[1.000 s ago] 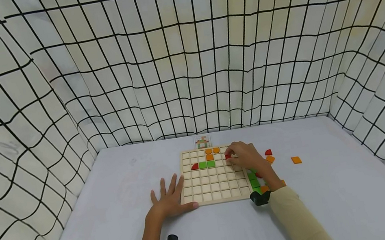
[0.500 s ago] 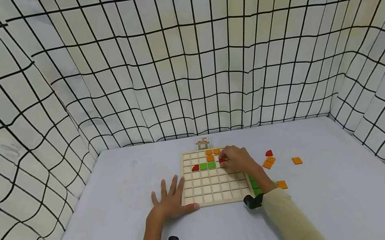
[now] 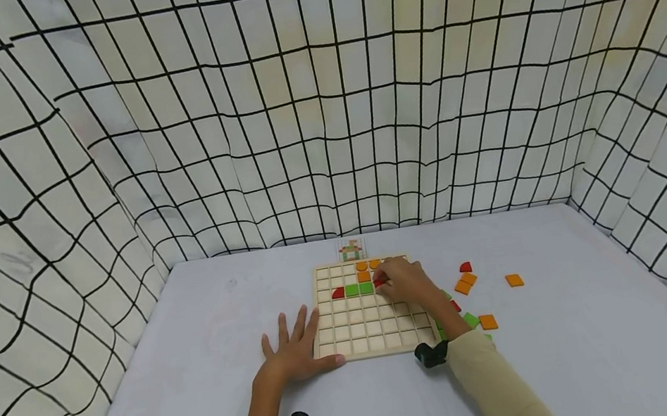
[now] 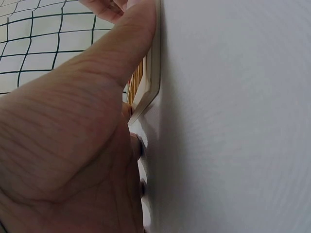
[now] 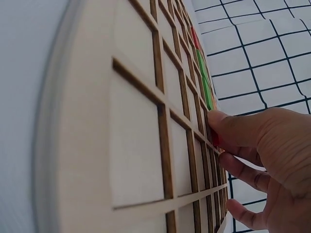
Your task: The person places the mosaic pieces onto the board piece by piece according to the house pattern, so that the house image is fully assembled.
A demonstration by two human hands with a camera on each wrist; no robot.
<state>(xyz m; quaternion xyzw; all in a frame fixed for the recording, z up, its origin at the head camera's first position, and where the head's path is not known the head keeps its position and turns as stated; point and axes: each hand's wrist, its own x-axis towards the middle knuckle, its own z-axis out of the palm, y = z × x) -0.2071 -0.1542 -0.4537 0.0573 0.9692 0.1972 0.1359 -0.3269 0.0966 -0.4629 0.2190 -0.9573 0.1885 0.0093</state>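
Observation:
A wooden grid board [image 3: 343, 346] lies on the white table. My right hand [image 3: 406, 281] pinches a small red tile [image 5: 215, 138] at the cell right of two green square tiles [image 3: 359, 289]; fingers cover much of it. Left of the green pair sits a red quarter-round tile [image 3: 338, 293]. Above them are an orange square tile [image 3: 364, 277] and two orange round tiles [image 3: 362, 267]. My left hand [image 3: 292, 356] rests with fingers spread at the board's lower left, its thumb along the front edge in the left wrist view.
Loose tiles lie right of the board: a red quarter-round [image 3: 465, 267], orange squares [image 3: 514, 280] and green pieces [image 3: 471, 320], some hidden behind the right forearm. A small picture card [image 3: 351, 249] lies beyond the board's far edge. Black-gridded white walls [image 3: 333, 115] enclose the table's back and sides.
My right hand has moved left across the board with the red tile, to beside the green squares. More loose tiles show past the forearm. The left hand stays in place.

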